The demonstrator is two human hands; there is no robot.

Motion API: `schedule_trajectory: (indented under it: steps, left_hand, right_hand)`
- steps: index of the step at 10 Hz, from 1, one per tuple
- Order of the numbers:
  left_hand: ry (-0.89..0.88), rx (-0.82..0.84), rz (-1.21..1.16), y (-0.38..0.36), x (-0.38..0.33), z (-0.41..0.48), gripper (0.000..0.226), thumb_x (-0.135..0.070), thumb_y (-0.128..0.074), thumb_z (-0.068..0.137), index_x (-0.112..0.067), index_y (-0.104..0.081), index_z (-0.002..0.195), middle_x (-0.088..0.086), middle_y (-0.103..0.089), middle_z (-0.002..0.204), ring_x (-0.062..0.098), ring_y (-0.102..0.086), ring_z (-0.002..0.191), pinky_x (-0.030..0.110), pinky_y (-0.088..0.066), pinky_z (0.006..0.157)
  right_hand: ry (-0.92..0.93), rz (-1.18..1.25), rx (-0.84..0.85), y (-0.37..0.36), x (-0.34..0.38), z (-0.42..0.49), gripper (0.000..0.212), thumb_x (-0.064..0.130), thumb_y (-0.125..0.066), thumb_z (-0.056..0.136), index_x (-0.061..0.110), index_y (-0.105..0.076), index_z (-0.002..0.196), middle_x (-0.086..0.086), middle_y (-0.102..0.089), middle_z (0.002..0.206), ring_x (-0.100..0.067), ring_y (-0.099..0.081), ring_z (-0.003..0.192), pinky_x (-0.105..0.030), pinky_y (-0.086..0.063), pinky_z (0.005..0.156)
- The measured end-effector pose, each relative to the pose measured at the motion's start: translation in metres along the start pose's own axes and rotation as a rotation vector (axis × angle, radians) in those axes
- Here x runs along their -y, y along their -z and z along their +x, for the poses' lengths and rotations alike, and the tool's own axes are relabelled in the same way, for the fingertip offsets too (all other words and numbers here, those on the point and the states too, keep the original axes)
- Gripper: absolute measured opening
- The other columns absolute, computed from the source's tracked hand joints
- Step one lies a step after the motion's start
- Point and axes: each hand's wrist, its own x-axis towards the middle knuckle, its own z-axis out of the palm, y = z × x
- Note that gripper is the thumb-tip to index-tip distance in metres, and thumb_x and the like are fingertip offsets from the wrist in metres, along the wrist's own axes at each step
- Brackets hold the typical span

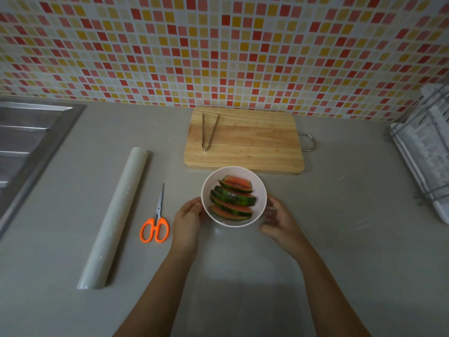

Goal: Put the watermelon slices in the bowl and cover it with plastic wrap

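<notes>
A white bowl (260,188) stands on the grey counter just in front of the cutting board. Several watermelon slices (233,200) with green rind lie stacked inside it. My left hand (187,217) grips the bowl's left rim. My right hand (279,220), slightly blurred, cups the bowl's right side. A faint clear sheet of plastic wrap (250,263) seems to lie on the counter between my forearms, just below the bowl. The long roll of plastic wrap (116,215) lies to the left, apart from both hands.
Orange-handled scissors (155,227) lie between the roll and my left hand. Metal tongs (209,132) rest on the wooden cutting board (255,147) behind the bowl. A steel sink (26,142) is at the far left and a dish rack (427,152) at the far right.
</notes>
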Motion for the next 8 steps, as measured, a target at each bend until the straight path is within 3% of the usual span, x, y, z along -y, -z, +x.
schedule_trajectory:
  steps: [1, 2, 4, 6, 7, 8]
  left_hand:
    - [-0.033, 0.040, 0.070, 0.002, -0.001, 0.009, 0.023, -0.016, -0.058, 0.080, -0.020, -0.079, 0.085, 0.005, -0.076, 0.096, 0.028, -0.068, 0.101, 0.045, -0.051, 0.095]
    - [-0.037, 0.068, 0.096, 0.005, -0.006, 0.015, 0.023, -0.023, -0.060, 0.076, -0.022, -0.079, 0.089, 0.004, -0.076, 0.098, 0.024, -0.068, 0.100, 0.047, -0.051, 0.096]
    - [-0.067, 0.044, 0.131, 0.004, -0.009, 0.030, 0.018, -0.019, -0.063, 0.075, -0.019, -0.076, 0.087, 0.010, -0.074, 0.095, 0.032, -0.067, 0.097, 0.052, -0.051, 0.094]
    - [-0.140, 0.069, 0.309, 0.012, -0.007, 0.038, 0.021, -0.013, -0.063, 0.084, -0.029, -0.076, 0.077, -0.001, -0.075, 0.091, 0.023, -0.068, 0.094, 0.036, -0.052, 0.085]
    - [-0.203, -0.022, 0.537, 0.011, -0.016, 0.038, 0.028, -0.001, -0.055, 0.083, -0.020, -0.073, 0.095, 0.004, -0.073, 0.096, 0.024, -0.065, 0.099, 0.027, -0.045, 0.082]
    - [-0.268, -0.059, 0.535, 0.011, -0.029, 0.037, 0.035, 0.004, -0.048, 0.083, -0.007, -0.068, 0.110, 0.011, -0.071, 0.104, 0.028, -0.065, 0.102, 0.029, -0.046, 0.087]
  right_hand:
    - [-0.050, 0.025, -0.011, 0.004, 0.003, 0.008, 0.058, 0.021, -0.075, 0.060, 0.028, -0.050, 0.112, 0.003, -0.065, 0.102, -0.006, -0.066, 0.085, -0.020, -0.050, 0.072]
    - [-0.059, 0.017, 0.007, 0.005, 0.003, 0.013, 0.050, 0.017, -0.078, 0.066, 0.031, -0.051, 0.105, 0.005, -0.065, 0.104, -0.012, -0.067, 0.088, -0.026, -0.050, 0.076]
    - [-0.065, 0.005, -0.040, 0.006, 0.003, 0.016, 0.048, 0.010, -0.078, 0.068, 0.033, -0.051, 0.100, 0.009, -0.063, 0.103, -0.012, -0.067, 0.088, -0.022, -0.051, 0.074]
    - [-0.053, 0.014, -0.021, 0.010, -0.006, 0.018, 0.050, 0.002, -0.076, 0.069, 0.026, -0.054, 0.106, 0.003, -0.065, 0.105, -0.012, -0.067, 0.089, -0.021, -0.052, 0.074]
    - [-0.082, -0.070, -0.122, 0.010, 0.000, 0.021, 0.053, -0.006, -0.063, 0.078, 0.010, -0.047, 0.126, -0.007, -0.063, 0.111, -0.015, -0.062, 0.091, -0.026, -0.051, 0.081]
    - [-0.040, -0.181, -0.269, 0.015, 0.012, 0.020, 0.042, 0.001, -0.054, 0.086, 0.009, -0.049, 0.127, -0.011, -0.062, 0.120, -0.017, -0.059, 0.100, -0.030, -0.045, 0.091]
